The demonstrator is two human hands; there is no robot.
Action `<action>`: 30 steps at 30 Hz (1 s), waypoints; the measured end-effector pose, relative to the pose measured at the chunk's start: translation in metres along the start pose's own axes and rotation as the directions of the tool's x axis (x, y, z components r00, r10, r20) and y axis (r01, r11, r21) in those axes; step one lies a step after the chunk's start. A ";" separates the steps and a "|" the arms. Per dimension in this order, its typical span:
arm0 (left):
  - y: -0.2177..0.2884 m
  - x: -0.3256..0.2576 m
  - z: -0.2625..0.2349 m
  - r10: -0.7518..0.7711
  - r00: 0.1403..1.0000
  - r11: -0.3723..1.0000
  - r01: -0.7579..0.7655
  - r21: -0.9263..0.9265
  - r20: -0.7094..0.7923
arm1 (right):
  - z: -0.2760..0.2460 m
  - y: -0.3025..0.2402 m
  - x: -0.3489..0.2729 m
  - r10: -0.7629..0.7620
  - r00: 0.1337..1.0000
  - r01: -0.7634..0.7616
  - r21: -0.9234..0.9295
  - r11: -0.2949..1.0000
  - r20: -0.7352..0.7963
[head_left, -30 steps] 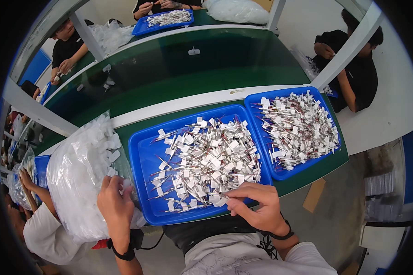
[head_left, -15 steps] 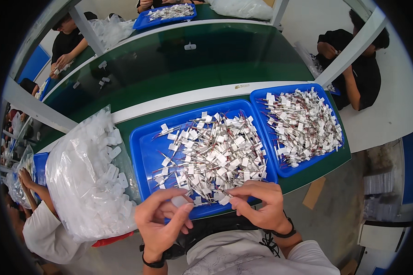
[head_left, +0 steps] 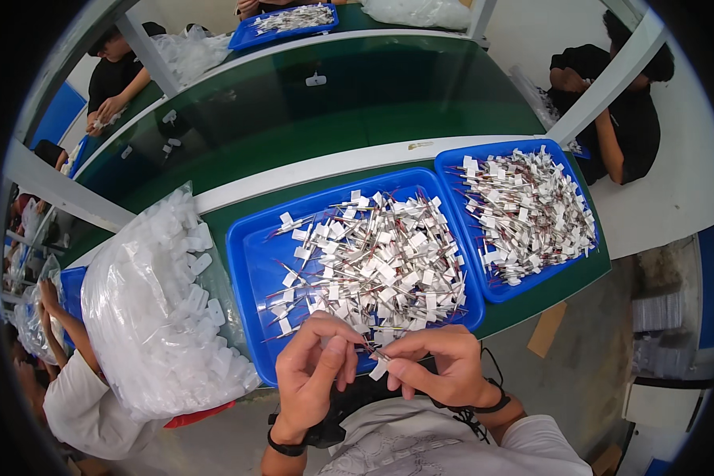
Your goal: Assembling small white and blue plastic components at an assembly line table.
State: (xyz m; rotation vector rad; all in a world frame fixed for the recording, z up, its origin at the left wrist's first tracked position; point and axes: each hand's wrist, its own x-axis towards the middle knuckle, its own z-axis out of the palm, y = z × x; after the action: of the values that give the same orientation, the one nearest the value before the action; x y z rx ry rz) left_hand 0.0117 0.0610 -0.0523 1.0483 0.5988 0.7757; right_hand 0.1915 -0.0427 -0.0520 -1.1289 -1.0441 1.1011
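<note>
Just over the near edge of a blue tray (head_left: pixel 250 270), my two hands meet at one small wired part (head_left: pixel 379 366) with a white tag and thin reddish wires. My right hand (head_left: pixel 440 369) pinches it between thumb and fingers. My left hand (head_left: pixel 313 377) is closed, its fingertips at the wire ends; whether it also holds a clear plastic piece is hidden. Many similar tagged wired parts (head_left: pixel 389 262) lie heaped in the tray. On the left, a clear bag (head_left: pixel 155 317) is full of translucent white plastic pieces, some spilling from its side.
A second blue tray (head_left: pixel 496 295) of tagged parts stands on the right. Beyond a white rail (head_left: pixel 309 165) runs a green belt (head_left: pixel 373 95) carrying a few loose white pieces. White posts (head_left: pixel 611 75) rise at both sides. Other people work at the left, far side and right.
My hands have come together, and the wired part has been brought near my left fingertips. The translucent piece seen in my left hand is out of sight. Pieces on the belt have shifted left.
</note>
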 end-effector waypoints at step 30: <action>-0.007 0.003 -0.006 0.372 0.917 0.831 -0.398 0.388 0.144 | 0.005 0.000 0.002 0.242 0.963 -0.270 0.401 0.875 0.121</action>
State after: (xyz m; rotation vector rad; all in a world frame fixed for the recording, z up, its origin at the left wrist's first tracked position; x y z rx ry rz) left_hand 0.0108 0.0652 -0.0613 1.6127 0.5120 0.9890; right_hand 0.1869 -0.0402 -0.0517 -0.9022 -0.6725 1.5012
